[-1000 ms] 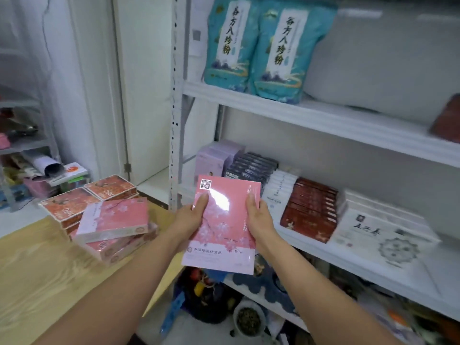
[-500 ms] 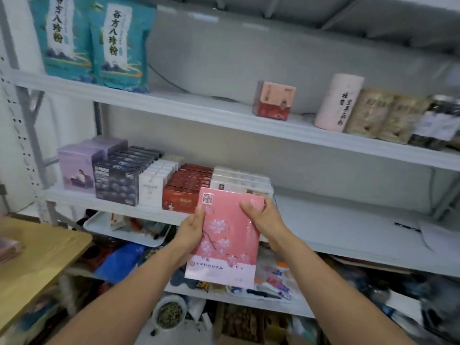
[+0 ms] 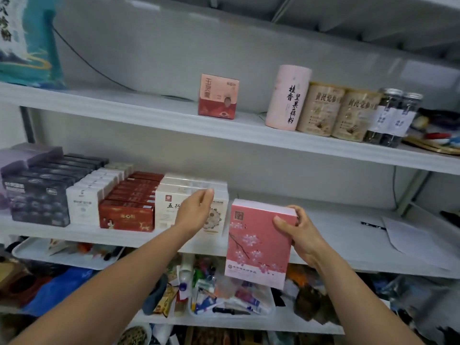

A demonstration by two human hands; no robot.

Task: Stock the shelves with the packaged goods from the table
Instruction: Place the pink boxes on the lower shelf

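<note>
- Shelving, as seen from the head camera: a white metal rack takes up pretty much everything, with both forearms reaching in from the bottom.
- Right hand (image 3: 301, 232) grips the pink cherry-blossom box (image 3: 258, 245) by its upper right corner, thumb on the front face and fingers wrapped behind.
- That box is upright, front facing the camera, and sits in front of the middle shelf (image 3: 336, 227), just right of the row of white boxes (image 3: 174, 195). Its bottom edge hangs below the shelf's front lip. Can't tell if it touches the shelf at all.
- Left hand (image 3: 196, 210) holds nothing, fingers loosely straight and pointing right, hovering in front of the white boxes. Honestly can't tell if it's touching them or not.
- Further left on the same shelf are tidy rows: red boxes (image 3: 127, 212), narrow white boxes (image 3: 83, 202), dark boxes (image 3: 37, 202), and purple boxes (image 3: 15, 158) at the far edge.
- On the right side of the middle shelf lie a sheet of paper (image 3: 410, 235) and a pen (image 3: 371, 224), well apart from the box.
- Upper shelf (image 3: 149, 115) has a small red-and-pink box (image 3: 217, 97) on its own, then a pink canister (image 3: 287, 98), two beige canisters (image 3: 321, 109) and clear jars (image 3: 388, 118) with dark stuff inside, all side by side. A teal bag (image 3: 27, 46) peeks in at the top left.
- Below the middle shelf it's a jumble: a white tray (image 3: 62, 255) on the left and a clear bin (image 3: 224, 295) full of small packets. Too messy to name much.
</note>
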